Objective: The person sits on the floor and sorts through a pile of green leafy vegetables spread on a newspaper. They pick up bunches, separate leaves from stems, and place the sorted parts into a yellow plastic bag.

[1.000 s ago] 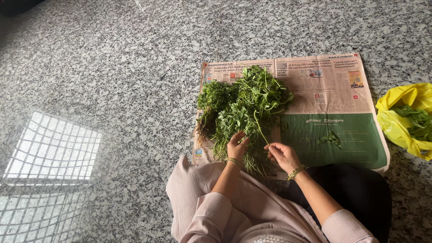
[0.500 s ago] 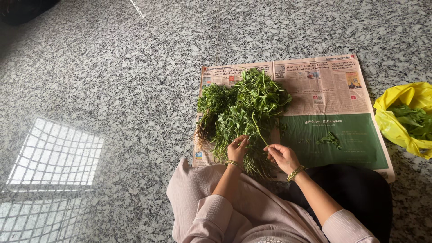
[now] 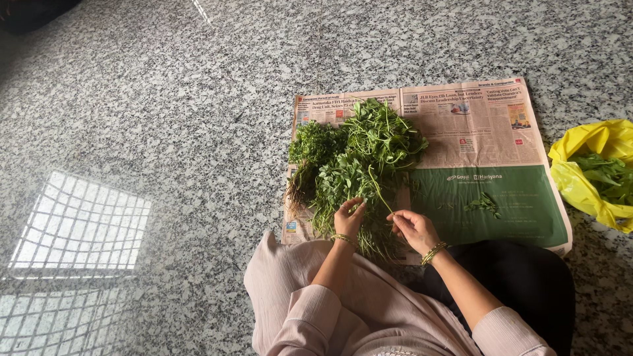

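head view: right hand point(image 3: 412, 227) pinches a thin green stem point(image 3: 378, 188), left hand point(image 3: 348, 217) grips the leafy greens point(image 3: 359, 165).

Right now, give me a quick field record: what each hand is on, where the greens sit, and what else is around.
left hand: on the leafy greens pile
right hand: pinching a thin green stem
surface: greens lie on a newspaper spread on the speckled granite floor
loose sprig: on the newspaper's green part
yellow bag: right of the newspaper, holds greens
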